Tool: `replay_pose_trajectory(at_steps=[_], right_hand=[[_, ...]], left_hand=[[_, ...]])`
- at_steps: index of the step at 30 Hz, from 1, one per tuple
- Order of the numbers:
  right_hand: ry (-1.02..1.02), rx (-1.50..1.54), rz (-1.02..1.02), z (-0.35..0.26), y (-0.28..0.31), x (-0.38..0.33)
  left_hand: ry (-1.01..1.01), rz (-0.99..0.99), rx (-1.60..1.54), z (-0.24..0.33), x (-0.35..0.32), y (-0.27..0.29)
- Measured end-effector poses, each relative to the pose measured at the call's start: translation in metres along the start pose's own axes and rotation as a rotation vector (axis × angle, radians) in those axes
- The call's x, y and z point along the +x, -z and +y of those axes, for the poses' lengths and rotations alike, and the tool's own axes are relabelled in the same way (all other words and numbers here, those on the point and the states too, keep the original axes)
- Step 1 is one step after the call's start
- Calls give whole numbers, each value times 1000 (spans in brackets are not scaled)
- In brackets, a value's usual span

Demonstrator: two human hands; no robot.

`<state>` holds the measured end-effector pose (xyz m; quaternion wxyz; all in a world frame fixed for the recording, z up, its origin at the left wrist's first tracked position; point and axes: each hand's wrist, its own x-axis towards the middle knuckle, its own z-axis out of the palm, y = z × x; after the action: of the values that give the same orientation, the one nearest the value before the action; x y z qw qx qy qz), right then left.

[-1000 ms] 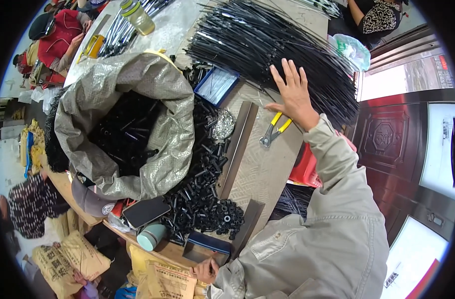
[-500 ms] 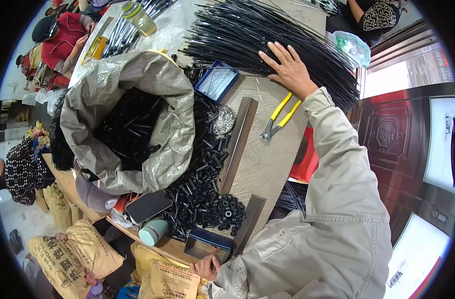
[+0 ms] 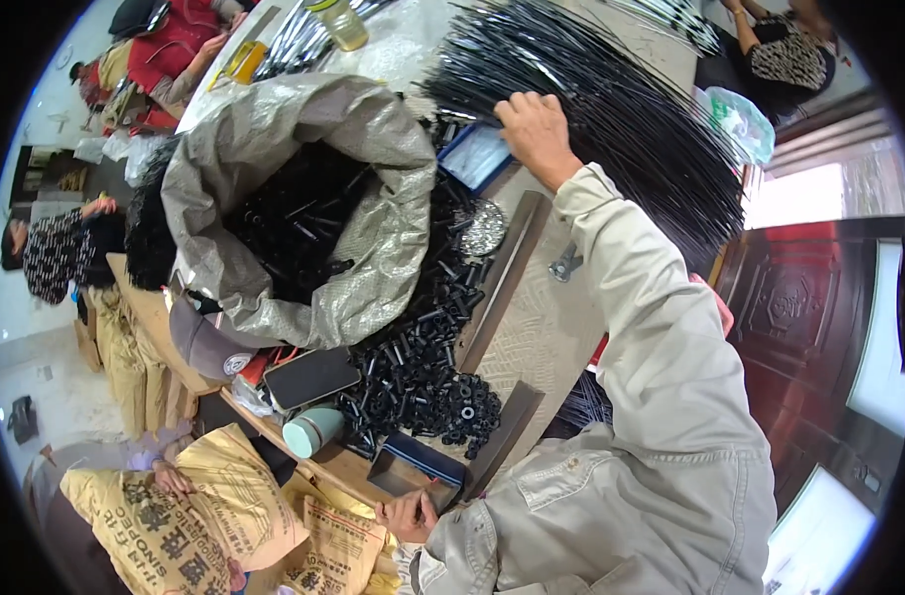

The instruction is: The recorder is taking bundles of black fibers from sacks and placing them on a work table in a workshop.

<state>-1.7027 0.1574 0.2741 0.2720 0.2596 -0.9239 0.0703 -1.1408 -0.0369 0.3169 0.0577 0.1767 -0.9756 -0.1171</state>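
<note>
My right hand point(image 3: 536, 137) is at the lower left edge of a big heap of thin black rods point(image 3: 611, 119), beside a blue tray point(image 3: 475, 159) of fine clear strands. Its fingers are bent and closed, and whatever they hold is hidden. Low in the view, my left hand point(image 3: 407, 516) is curled closed beside a small dark blue open box point(image 3: 419, 470); its contents, if any, cannot be made out. Yellow-handled pliers point(image 3: 565, 264) lie under my right sleeve, only their metal head showing.
A grey woven sack point(image 3: 303, 218) full of black parts stands left of loose black fittings point(image 3: 422, 382). Two metal bars point(image 3: 507, 273) lie on the table near a round dish point(image 3: 483, 228). A phone point(image 3: 311, 379) and mint cup point(image 3: 313, 431) sit by the edge. Other people work beyond.
My right hand has gone from lying spread on the rods to bent fingers at their lower left edge. My sleeve now covers the pliers' handles. The whole view has shifted.
</note>
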Motion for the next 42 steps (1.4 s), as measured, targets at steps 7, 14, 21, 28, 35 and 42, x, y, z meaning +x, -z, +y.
replay_pose_trajectory(at_steps=[7, 14, 21, 28, 35, 42], right_hand=[[-39, 416, -134, -42, 29, 21], [-101, -86, -235, 14, -27, 31], [-347, 393, -87, -34, 28, 31], [220, 1022, -266, -204, 120, -61], [606, 1133, -408, -381, 151, -113], [638, 831, -551, -430, 147, -126]], left_hand=[[129, 114, -64, 16, -20, -2], [118, 102, -146, 17, -10, 12], [135, 94, -219, -4, 5, 10], [195, 124, -290, -5, 4, -1], [129, 235, -295, -4, -4, 0], [100, 363, -352, -4, -17, -6]])
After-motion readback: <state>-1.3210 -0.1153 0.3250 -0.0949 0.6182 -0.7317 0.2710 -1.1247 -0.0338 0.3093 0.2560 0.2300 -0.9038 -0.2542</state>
